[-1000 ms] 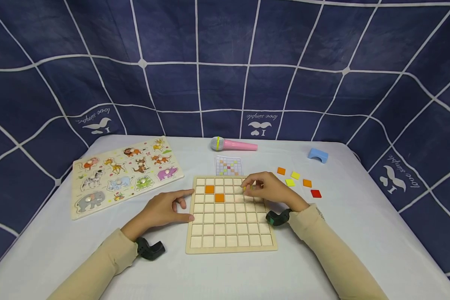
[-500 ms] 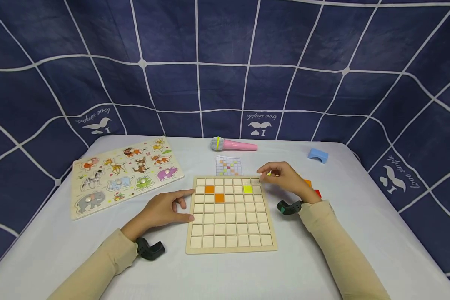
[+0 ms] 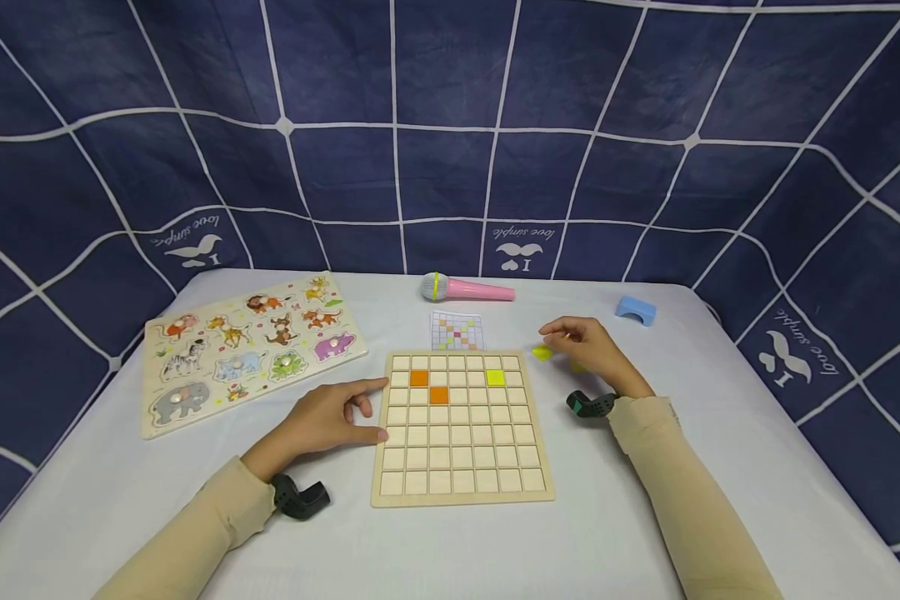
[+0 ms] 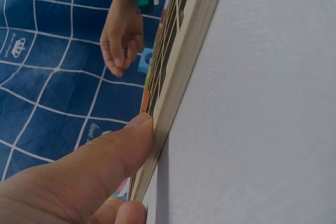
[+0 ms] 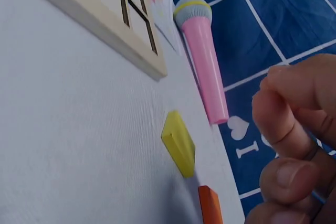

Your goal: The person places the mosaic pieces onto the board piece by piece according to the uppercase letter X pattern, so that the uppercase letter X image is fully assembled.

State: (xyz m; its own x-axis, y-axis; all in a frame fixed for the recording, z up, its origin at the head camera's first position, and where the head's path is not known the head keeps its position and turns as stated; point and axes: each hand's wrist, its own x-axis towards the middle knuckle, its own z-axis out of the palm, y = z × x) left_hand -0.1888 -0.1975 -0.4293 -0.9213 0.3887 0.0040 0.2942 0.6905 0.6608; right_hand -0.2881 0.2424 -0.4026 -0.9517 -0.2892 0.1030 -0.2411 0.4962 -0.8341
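A wooden grid board (image 3: 462,436) lies flat, with orange tiles (image 3: 418,378) and a yellow tile (image 3: 496,378) set in its upper cells. My left hand (image 3: 326,417) rests at the board's left edge, its index finger and thumb spread along it; the left wrist view shows this hand (image 4: 89,171) touching the edge. Beyond the upper right corner, my right hand (image 3: 588,350) hovers over loose tiles, fingers loosely bent. In the right wrist view, that hand (image 5: 294,124) shows nothing between its fingertips, with a loose yellow tile (image 5: 179,144) and an orange tile (image 5: 210,205) below.
A small pattern card (image 3: 457,331) lies behind the board, and a pink toy microphone (image 3: 472,289) behind that. An animal puzzle board (image 3: 251,354) occupies the left side. A blue arch block (image 3: 636,311) stands at the back right. Dark checked cloth (image 3: 450,125) rises behind the table.
My right hand has left a yellow tile in an upper right cell and moved right, off the board, over the loose tiles. My left hand stays in place.
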